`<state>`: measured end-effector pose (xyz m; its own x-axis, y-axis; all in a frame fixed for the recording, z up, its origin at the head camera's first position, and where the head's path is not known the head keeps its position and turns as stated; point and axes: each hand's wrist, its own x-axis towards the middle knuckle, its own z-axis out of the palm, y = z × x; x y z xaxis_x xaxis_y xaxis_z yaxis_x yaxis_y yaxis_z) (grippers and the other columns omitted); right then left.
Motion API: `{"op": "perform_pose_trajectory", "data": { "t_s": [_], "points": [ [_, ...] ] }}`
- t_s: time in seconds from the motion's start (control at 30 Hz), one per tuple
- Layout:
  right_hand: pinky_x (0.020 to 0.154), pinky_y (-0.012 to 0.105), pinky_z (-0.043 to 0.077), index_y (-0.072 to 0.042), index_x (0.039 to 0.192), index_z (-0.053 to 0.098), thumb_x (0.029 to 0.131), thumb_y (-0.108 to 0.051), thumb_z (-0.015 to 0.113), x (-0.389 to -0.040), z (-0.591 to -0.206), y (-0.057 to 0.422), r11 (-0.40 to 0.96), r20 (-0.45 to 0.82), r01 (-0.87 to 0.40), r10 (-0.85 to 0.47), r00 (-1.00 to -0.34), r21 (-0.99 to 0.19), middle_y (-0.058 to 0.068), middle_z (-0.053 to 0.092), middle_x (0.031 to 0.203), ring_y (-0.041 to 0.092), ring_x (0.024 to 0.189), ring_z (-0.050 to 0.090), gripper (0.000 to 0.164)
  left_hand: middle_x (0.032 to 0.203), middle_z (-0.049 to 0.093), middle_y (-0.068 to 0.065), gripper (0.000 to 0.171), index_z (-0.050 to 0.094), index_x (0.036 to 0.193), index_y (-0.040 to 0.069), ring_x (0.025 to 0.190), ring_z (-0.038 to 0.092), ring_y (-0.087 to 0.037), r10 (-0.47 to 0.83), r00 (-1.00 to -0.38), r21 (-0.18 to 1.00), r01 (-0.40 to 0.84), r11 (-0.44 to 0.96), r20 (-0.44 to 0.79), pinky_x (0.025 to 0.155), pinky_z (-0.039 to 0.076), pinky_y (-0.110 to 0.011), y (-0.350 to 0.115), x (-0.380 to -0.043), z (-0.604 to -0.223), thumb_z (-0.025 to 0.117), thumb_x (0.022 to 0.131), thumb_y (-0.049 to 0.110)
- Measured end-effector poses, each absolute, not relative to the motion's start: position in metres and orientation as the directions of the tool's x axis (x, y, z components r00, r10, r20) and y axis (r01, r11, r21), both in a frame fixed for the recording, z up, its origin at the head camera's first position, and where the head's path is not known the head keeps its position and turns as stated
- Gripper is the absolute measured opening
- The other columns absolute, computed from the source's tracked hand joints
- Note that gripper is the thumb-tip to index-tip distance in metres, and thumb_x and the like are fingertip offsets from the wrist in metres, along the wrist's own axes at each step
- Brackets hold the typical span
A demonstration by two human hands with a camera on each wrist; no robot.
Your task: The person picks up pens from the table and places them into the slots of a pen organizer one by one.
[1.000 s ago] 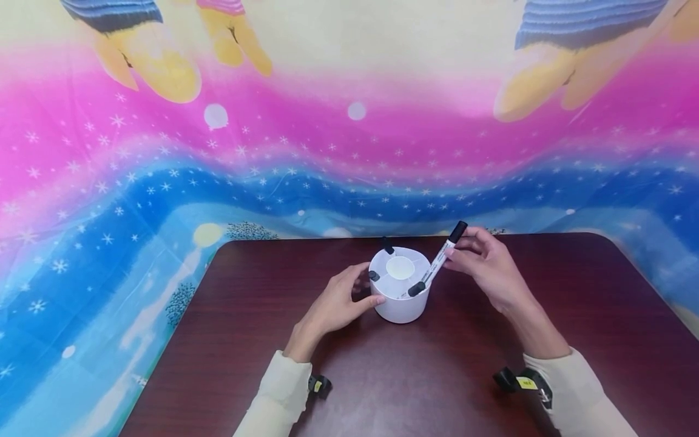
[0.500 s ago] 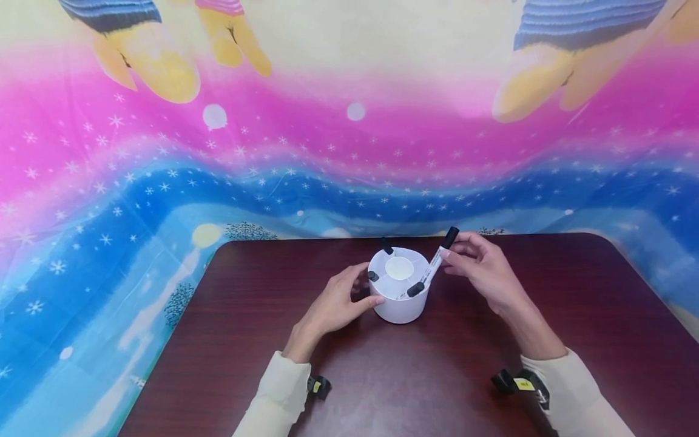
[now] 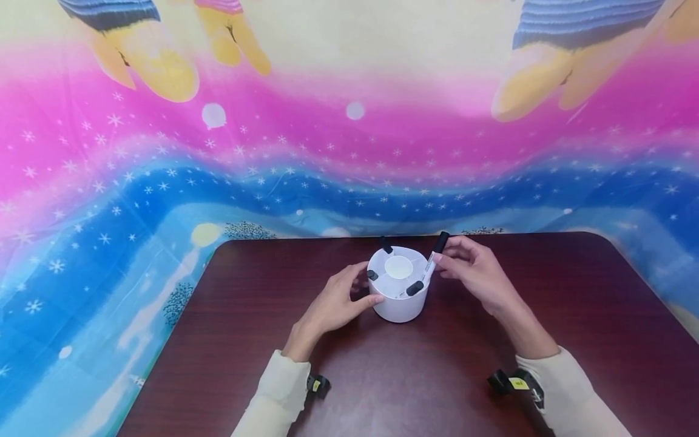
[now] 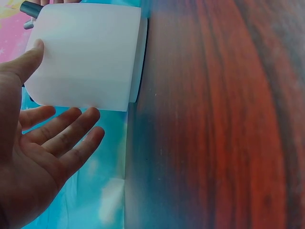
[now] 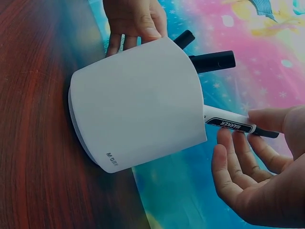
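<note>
A round white pen holder [image 3: 400, 311] with a divided top and a round disc [image 3: 399, 267] at its centre stands on the table. My left hand [image 3: 340, 301] holds its left side, thumb at the near wall and fingers round the far side. Between thumb and fingertips my right hand [image 3: 476, 271] pinches a white marker [image 5: 231, 122] with black ends. The marker leans, its lower part hidden inside the right side of the holder. Other black-capped pens stick up from it: one at the front [image 3: 415, 288], one at the left [image 3: 372, 275], one at the back [image 3: 387, 246].
The dark reddish wooden table [image 3: 382, 388] has its far edge close behind the holder. Beyond hangs a colourful printed cloth [image 3: 349, 152]. Black wrist-worn devices sit by the left cuff [image 3: 284, 373] and right cuff [image 3: 562, 376].
My right hand has moved down and to the left, and the marker has sunk deeper into the holder. The left hand and the holder have stayed nearly still.
</note>
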<state>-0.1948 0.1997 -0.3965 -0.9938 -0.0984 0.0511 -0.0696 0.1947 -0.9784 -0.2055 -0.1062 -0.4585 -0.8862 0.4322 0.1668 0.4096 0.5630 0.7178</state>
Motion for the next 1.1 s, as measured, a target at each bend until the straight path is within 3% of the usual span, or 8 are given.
{"op": "perform_pose_trajectory", "data": {
  "t_s": [0.33, 0.5, 0.77, 1.1],
  "points": [
    [0.086, 0.033, 0.066, 0.005, 0.132, 0.060, 0.104, -0.022, 0.073, -0.1963, -0.4022, 0.1982, 0.293, 0.051, -0.079, -0.104, -0.993, -0.953, 0.004, 0.069, 0.107, 0.016, 0.095, 0.077, 0.041, 0.142, 0.066, -0.004, 0.077, 0.049, 0.159, 0.021, 0.117, 0.071, -0.019, 0.428, -0.889, 0.716, 0.404, 0.569, 0.162, 0.103, 0.060, -0.039, -0.1055, -0.2056, -0.4562, 0.082, 0.095, 0.046],
    [0.085, 0.033, 0.066, 0.007, 0.130, 0.059, 0.104, -0.021, 0.073, -0.1978, -0.4049, 0.1972, 0.295, 0.064, -0.094, -0.111, -0.992, -0.951, 0.006, 0.070, 0.105, 0.016, 0.094, 0.078, 0.041, 0.142, 0.066, -0.005, 0.077, 0.049, 0.160, 0.019, 0.119, 0.071, -0.023, 0.429, -0.888, 0.722, 0.405, 0.562, 0.164, 0.104, 0.060, -0.041, -0.1055, -0.2060, -0.4563, 0.083, 0.095, 0.044],
    [0.087, 0.029, 0.064, 0.000, 0.148, 0.053, 0.106, -0.023, 0.070, -0.1961, -0.4032, 0.1987, 0.311, 0.060, -0.088, -0.098, -0.993, -0.946, 0.023, 0.069, 0.126, 0.010, 0.097, 0.075, 0.052, 0.143, 0.065, -0.004, 0.076, 0.048, 0.160, 0.020, 0.119, 0.071, -0.019, 0.427, -0.891, 0.721, 0.399, 0.566, 0.157, 0.104, 0.060, -0.040, -0.1059, -0.2060, -0.4571, 0.082, 0.096, 0.045],
    [0.088, 0.028, 0.064, -0.001, 0.149, 0.054, 0.106, -0.023, 0.070, -0.1920, -0.3995, 0.2028, 0.325, 0.061, -0.087, -0.090, -0.994, -0.942, 0.023, 0.069, 0.129, 0.004, 0.097, 0.073, 0.052, 0.143, 0.065, -0.004, 0.077, 0.048, 0.160, 0.020, 0.120, 0.071, -0.021, 0.434, -0.888, 0.728, 0.397, 0.558, 0.152, 0.104, 0.060, -0.041, -0.1036, -0.2053, -0.4566, 0.081, 0.096, 0.046]
  ]
}}
